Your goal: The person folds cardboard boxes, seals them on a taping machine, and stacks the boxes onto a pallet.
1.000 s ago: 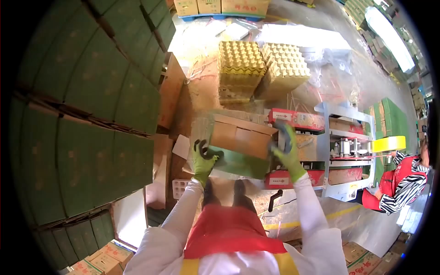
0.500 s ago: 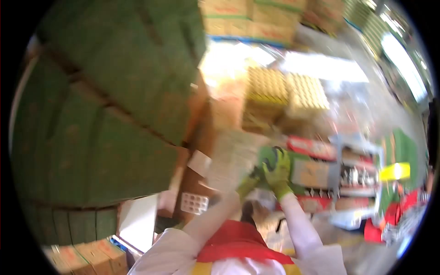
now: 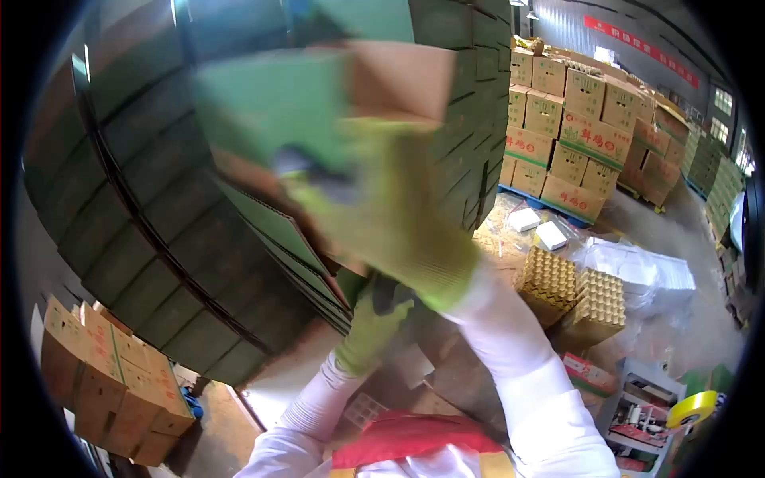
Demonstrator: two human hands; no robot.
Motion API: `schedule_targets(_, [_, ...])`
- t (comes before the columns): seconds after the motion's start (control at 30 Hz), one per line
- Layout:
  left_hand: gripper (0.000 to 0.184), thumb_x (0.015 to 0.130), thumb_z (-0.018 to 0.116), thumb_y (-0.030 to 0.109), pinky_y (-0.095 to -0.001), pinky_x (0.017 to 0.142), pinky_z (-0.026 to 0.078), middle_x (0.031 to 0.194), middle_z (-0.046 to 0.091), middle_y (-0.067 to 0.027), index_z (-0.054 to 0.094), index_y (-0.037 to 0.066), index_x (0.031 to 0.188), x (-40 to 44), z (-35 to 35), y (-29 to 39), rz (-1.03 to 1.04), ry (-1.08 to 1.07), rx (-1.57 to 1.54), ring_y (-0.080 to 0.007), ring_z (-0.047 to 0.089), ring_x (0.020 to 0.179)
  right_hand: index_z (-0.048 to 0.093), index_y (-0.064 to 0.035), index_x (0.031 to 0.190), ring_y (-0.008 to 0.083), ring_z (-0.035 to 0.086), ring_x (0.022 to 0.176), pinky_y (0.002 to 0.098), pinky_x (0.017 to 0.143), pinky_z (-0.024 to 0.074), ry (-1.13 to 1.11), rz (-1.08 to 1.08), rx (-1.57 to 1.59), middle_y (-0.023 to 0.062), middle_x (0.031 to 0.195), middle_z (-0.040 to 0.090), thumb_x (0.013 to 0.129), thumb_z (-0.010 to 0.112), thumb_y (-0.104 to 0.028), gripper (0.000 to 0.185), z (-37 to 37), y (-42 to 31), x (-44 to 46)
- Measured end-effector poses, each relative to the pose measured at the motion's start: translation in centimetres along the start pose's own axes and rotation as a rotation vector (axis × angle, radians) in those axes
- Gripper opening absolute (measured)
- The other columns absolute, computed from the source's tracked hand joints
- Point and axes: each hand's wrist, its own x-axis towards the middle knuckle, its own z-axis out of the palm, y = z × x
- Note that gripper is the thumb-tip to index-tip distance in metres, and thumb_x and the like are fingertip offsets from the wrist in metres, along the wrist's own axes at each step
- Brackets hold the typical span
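A green and brown cardboard box point(image 3: 279, 95), blurred, is raised at the upper middle, with an open brown flap on its right. My right hand point(image 3: 374, 199), in a yellow-green glove with dark fingertips, is on the near side of this box, its fingers closed round the edge. Lower down, my left hand point(image 3: 374, 319), gloved alike, is curled beside the lower edge of green cardboard sheets point(image 3: 279, 227); what it grips, if anything, is hidden. Behind the box rises a tall stack of green cartons point(image 3: 183, 263).
Brown printed cartons point(image 3: 590, 131) stand on a blue pallet at the right. Yellow egg trays point(image 3: 594, 307) are stacked near plastic-wrapped white material point(image 3: 637, 267). A taping machine point(image 3: 641, 410) is at the lower right. More brown cartons point(image 3: 111, 382) stand lower left.
The view has turned left and up toward the green stack. My right hand has risen with a box, away from the taping machine. My left hand is now lower and left of it.
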Motion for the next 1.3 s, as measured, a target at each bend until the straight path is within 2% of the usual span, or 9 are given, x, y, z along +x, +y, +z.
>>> schedule_targets(0.23, [0.088,0.090,0.041,0.064,-0.0423,0.118,0.010,0.157,0.020,-0.0096,0.018,0.004,0.151,1.6,0.5,0.2,0.269,-0.351,-0.822,-0.0279,0.020,0.143,0.065,-0.0047,0.097,0.0297,0.066,0.091,0.0413,0.082,0.0505,-0.142,0.261,-0.299,0.0123,0.096,0.069,0.072,0.077,-0.028,0.036,-22.3,-3.0,-12.9])
schedule_targets(0.3, [0.091,0.087,0.044,0.066,-0.0416,0.118,0.011,0.157,0.020,-0.0108,0.021,0.006,0.151,2.5,4.1,-1.4,0.271,-0.300,-0.457,-0.0259,0.020,0.144,0.066,-0.0058,0.095,0.0297,0.066,0.092,0.0417,0.084,0.0506,-0.213,0.380,-0.297,0.0113,0.097,0.069,0.071,0.079,-0.026,0.034,-24.4,-2.6,-17.6])
schedule_targets(0.43, [0.040,0.083,0.064,0.002,-0.0280,0.085,0.049,0.111,0.060,-0.0037,0.052,0.004,0.121,-0.7,10.8,-17.1,-0.469,-0.441,-0.310,-0.0136,0.058,0.096,0.068,-0.0075,0.091,0.0313,0.066,0.093,0.0432,0.089,0.0498,-0.406,0.698,-0.123,0.0101,0.099,0.070,0.066,0.081,-0.023,0.032,-22.5,-0.3,-35.6])
schedule_targets(0.57, [0.056,0.067,0.076,0.005,-0.0312,0.082,0.049,0.113,0.054,-0.0078,0.053,0.000,0.118,-10.0,19.2,-30.4,-0.519,-0.358,0.174,-0.0188,0.057,0.090,0.061,-0.0059,0.117,0.0329,0.049,0.121,0.0436,0.102,0.0399,-0.245,1.398,-0.067,0.0144,0.131,0.054,0.068,0.080,-0.019,0.055,-24.2,-2.6,-55.5])
schedule_targets(0.7, [0.082,0.062,0.080,0.006,-0.0390,0.098,0.046,0.137,0.034,-0.0164,0.042,0.006,0.134,-12.3,21.7,-32.1,-0.419,-0.255,0.668,-0.0288,0.048,0.118,0.051,-0.0056,0.130,0.0356,0.043,0.125,0.0471,0.106,0.0317,-0.064,1.202,-0.650,0.0171,0.135,0.048,0.074,0.076,-0.021,0.063,-23.5,3.7,-49.1])
schedule_targets(0.8, [0.088,0.068,0.078,0.014,-0.0389,0.093,0.047,0.132,0.049,-0.0201,0.035,0.007,0.144,-14.4,20.2,-38.3,-0.542,-0.399,0.423,-0.0324,0.055,0.114,0.047,-0.0052,0.133,0.0382,0.038,0.129,0.0514,0.111,0.0240,-0.573,1.135,-0.965,0.0210,0.137,0.044,0.079,0.071,-0.033,0.065,-16.0,3.8,-56.6])
schedule_targets(1.03, [0.078,0.079,0.069,0.001,-0.0360,0.099,0.045,0.134,0.050,-0.0160,0.030,0.005,0.147,-19.1,27.8,-33.3,-0.898,-0.450,-0.112,-0.0238,0.052,0.118,0.050,-0.0041,0.127,0.0369,0.039,0.128,0.0464,0.109,0.0293,-0.358,1.559,-0.650,0.0186,0.130,0.048,0.075,0.073,-0.027,0.061,-16.5,-3.2,-58.0])
schedule_targets(1.17, [0.066,0.089,0.063,0.013,-0.0317,0.103,0.039,0.139,0.045,-0.0124,0.031,0.005,0.146,-14.7,21.2,-31.6,-0.711,-0.862,-0.166,-0.0220,0.047,0.122,0.047,0.0008,0.130,0.0389,0.040,0.126,0.0475,0.105,0.0338,-0.179,0.982,-0.408,0.0200,0.138,0.042,0.069,0.077,-0.022,0.072,-10.2,3.6,-36.4])
schedule_targets(1.3, [0.064,0.089,0.063,0.014,-0.0339,0.103,0.040,0.139,0.045,-0.0131,0.032,0.005,0.145,-9.9,8.1,-21.0,-0.648,-0.343,-0.201,-0.0231,0.047,0.122,0.046,0.0019,0.133,0.0414,0.038,0.130,0.0559,0.106,0.0284,-0.011,0.319,0.025,0.0237,0.133,0.046,0.070,0.075,-0.048,0.086,-1.4,1.3,-11.9])
